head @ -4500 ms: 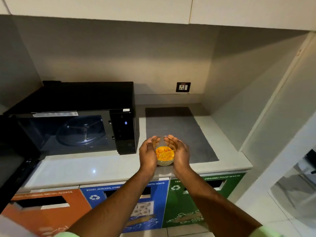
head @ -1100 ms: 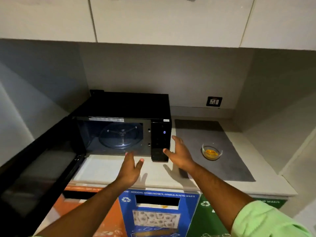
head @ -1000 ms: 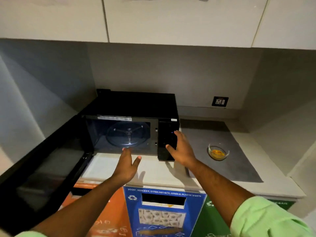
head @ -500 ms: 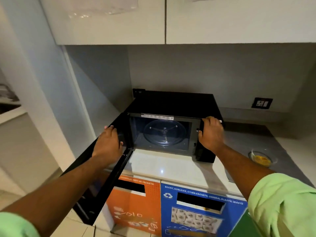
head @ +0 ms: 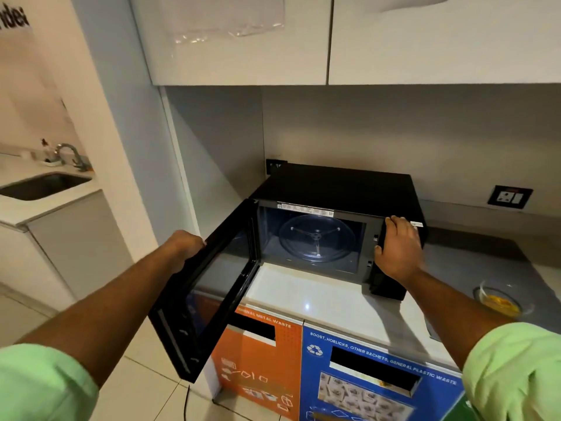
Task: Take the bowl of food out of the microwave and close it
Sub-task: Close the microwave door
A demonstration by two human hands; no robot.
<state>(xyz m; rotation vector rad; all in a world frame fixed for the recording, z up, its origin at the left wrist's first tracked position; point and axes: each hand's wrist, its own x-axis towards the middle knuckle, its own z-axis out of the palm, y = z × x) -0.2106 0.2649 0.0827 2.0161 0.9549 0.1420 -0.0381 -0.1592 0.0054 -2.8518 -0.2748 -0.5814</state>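
The black microwave (head: 343, 186) stands on the white counter with its door (head: 209, 287) swung out to the left, roughly half open. Inside, only the glass turntable (head: 317, 238) shows. My left hand (head: 185, 247) grips the door's top outer edge. My right hand (head: 397, 247) lies flat against the control panel at the microwave's right front. The glass bowl of yellow food (head: 501, 302) sits on the grey mat (head: 473, 262) to the right of the microwave, apart from both hands.
Orange (head: 258, 372) and blue (head: 373, 384) waste bins stand under the white counter (head: 318, 302). White cupboards (head: 394, 38) hang overhead. A wall socket (head: 510, 196) is behind the mat. A sink with a tap (head: 42, 183) lies far left.
The view has shifted further left since half a second ago. My left hand has swung the door a little inward. Earlier, both hands set the bowl on the mat and moved to the microwave.
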